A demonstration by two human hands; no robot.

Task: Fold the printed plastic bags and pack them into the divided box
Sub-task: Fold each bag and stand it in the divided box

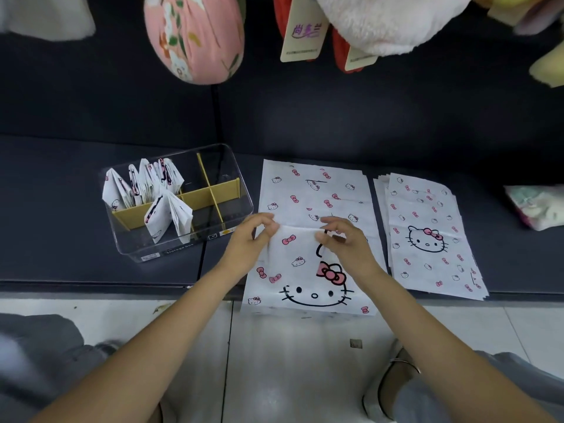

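A white printed plastic bag point(308, 270) with a cat face and pink bows lies on the dark shelf, its near end hanging over the front edge. A raised fold runs across its middle. My left hand point(250, 239) pinches the left end of that fold and my right hand point(345, 239) pinches the right end. To the left stands a clear divided box point(235, 175) with tan dividers, and several folded bags point(146, 184) sit upright in its left compartments. A stack of flat printed bags point(427, 236) lies to the right.
Plush toys and a pink patterned cushion point(195, 38) with paper tags point(305, 29) hang above the shelf. A pastel packet point(537, 206) lies at the far right. Below the shelf edge is pale tiled floor, with my knees and a shoe point(390, 386).
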